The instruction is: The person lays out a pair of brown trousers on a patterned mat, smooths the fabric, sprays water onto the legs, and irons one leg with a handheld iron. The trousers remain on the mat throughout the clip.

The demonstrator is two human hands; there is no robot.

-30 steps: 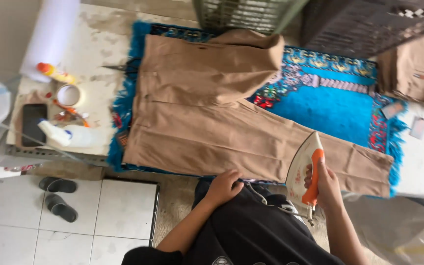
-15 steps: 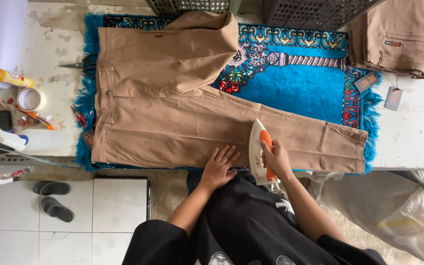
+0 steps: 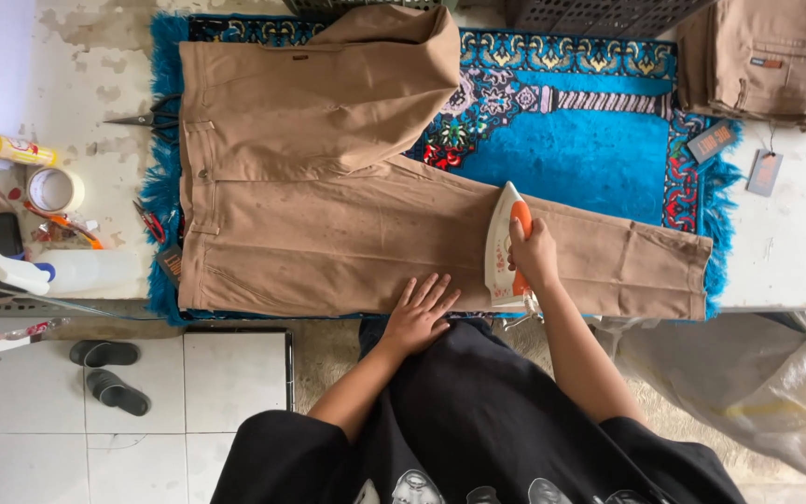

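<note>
Your right hand [image 3: 534, 254] has its fingers wrapped tight around the orange handle of the white iron [image 3: 504, 247], which sits flat on the lower leg of the tan trousers [image 3: 328, 233]. Your left hand [image 3: 419, 315] lies palm down on the same leg just beside the iron, fingers spread, holding nothing. The trousers lie across a blue patterned rug [image 3: 590, 149] on the counter [image 3: 795, 243], waistband to your left and the other leg folded back over the top. Left of the waistband you have scissors [image 3: 142, 119], a roll of tape [image 3: 55, 189], a yellow bottle [image 3: 6, 147] and a white spray bottle [image 3: 58, 271]. Folded tan trousers [image 3: 776, 61] with hanging tags [image 3: 763, 172] sit at the far right corner. Nothing lies on the leg around the iron.
</note>
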